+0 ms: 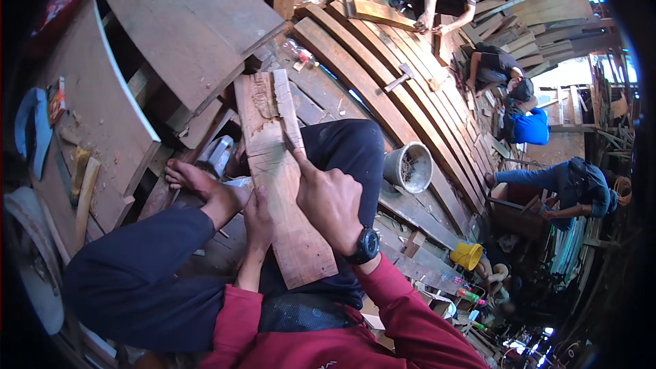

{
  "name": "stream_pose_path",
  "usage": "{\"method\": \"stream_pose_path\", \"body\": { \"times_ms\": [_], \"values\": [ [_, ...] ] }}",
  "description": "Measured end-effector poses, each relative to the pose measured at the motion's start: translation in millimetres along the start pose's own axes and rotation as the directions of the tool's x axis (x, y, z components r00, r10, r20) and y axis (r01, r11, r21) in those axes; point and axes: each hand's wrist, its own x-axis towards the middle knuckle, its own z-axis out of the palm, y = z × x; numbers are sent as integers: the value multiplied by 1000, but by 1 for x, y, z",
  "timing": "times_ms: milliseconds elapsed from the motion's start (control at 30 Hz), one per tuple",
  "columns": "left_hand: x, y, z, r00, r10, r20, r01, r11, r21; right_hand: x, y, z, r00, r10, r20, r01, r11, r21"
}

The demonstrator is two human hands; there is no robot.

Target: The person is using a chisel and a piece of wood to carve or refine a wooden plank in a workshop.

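A pale brown wooden board (287, 184) lies lengthwise over my lap, its far end carved with a rough hollow and split along the right side. Dark lines mark its middle. My left hand (258, 221) grips the board's left edge, thumb along the side and other fingers mostly hidden beneath. My right hand (333, 199), with a black watch at the wrist, is closed above the board's right edge. Its index finger stretches along a small dark blade (288, 142) whose tip touches the wood near the carved part. The tool's handle is hidden in my palm.
Long planks (383, 96) with a hammer (400, 77) on them run along the right. A whitish bucket (408, 168) stands by my knee, a yellow bucket (467, 255) farther right. Wooden panels (191, 20) lie at left. Several people work at the right.
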Motion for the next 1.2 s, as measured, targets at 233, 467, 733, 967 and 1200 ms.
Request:
{"method": "stream_pose_path", "body": {
  "times_ms": [233,467,733,967,1200],
  "values": [
    [2,-3,2,995,100,-13,-96,981,167,-7,7,7,993,-112,-40,110,992,-61],
    [4,-7,-1,999,50,14,-51,997,59,-16,0,19,974,-227,-7,223,961,-166],
    [4,-4,2,997,78,21,-78,997,23,-21,-8,25,951,-308,19,295,889,-352],
    [3,-4,-1,997,60,40,-59,998,-15,3,7,0,926,-360,113,377,898,-226],
    [1,1,5,994,111,-12,-108,984,142,16,43,-23,983,-35,182,8,989,146]
  ]
}}
